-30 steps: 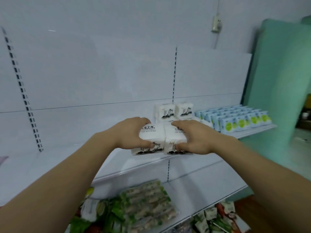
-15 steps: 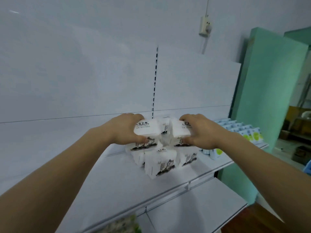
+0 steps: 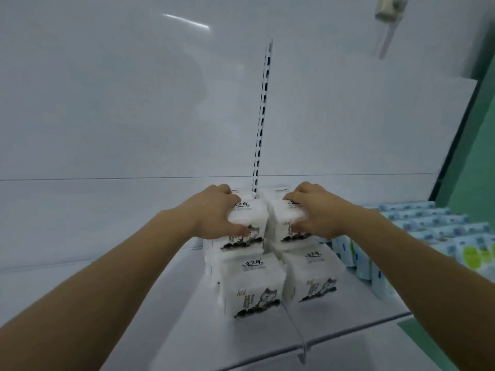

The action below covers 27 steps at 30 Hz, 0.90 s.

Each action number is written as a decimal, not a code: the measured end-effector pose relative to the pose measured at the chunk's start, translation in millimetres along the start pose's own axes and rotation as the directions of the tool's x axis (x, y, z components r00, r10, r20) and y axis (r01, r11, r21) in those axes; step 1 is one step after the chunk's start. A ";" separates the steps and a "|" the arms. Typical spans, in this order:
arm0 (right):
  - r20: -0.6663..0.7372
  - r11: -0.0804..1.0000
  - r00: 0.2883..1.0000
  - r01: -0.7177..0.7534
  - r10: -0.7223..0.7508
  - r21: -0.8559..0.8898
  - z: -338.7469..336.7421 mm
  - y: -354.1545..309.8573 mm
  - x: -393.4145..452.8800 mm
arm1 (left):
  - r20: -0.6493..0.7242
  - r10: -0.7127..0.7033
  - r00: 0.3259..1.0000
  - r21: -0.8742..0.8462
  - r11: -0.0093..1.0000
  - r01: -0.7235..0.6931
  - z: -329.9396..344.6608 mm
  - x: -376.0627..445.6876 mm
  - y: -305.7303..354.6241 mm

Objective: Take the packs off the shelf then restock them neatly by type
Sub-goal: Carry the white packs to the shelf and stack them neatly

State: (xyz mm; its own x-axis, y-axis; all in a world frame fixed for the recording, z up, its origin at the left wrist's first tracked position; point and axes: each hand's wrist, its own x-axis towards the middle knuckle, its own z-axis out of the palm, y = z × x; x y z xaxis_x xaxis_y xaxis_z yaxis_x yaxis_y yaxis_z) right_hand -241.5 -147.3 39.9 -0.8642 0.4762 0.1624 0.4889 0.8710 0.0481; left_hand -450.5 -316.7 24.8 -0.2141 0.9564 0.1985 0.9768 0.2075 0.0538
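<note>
Gripping white packs point(image 3: 250, 218), both hands point(image 3: 217, 210) point(image 3: 318, 210); shelf point(image 3: 160, 303) bare leftward, blue packs point(image 3: 439, 231) crowd right.

Bare shelf point(image 3: 112, 303) lies open left of the white packs point(image 3: 251, 285); blue packs point(image 3: 434, 231) crowd their right.

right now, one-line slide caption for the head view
Left hand and right hand each grip a white pack on stacked white packs, blue packs alongside.
</note>
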 end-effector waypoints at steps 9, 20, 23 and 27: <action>0.058 0.976 0.976 0.213 -0.210 -0.041 -2.1 32.0 12.8 | 0.035 -0.170 0.985 0.106 0.981 0.165 -11.2 -8.6 30.2; -0.226 0.946 0.918 0.314 -0.326 -0.085 -17.2 8.7 -0.2 | -0.254 -0.290 0.923 0.158 0.929 0.335 -10.2 -49.6 50.7; -0.270 0.918 0.878 0.387 -0.396 -0.089 -15.6 -28.4 0.9 | -0.320 -0.383 0.867 0.158 0.880 0.447 -11.2 -86.5 45.4; -0.311 0.868 0.814 0.488 -0.490 -0.091 -12.4 -94.9 -4.3 | -0.366 -0.494 0.789 0.137 0.810 0.570 -16.7 -153.3 30.6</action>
State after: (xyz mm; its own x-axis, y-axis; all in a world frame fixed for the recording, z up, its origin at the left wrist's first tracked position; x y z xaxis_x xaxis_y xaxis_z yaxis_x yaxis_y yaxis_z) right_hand -282.7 -233.5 46.9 -0.9063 -0.0773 0.4155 0.0130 0.9776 0.2103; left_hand -387.9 -460.3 12.4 -0.6548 0.5770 0.4881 0.6703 0.7417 0.0225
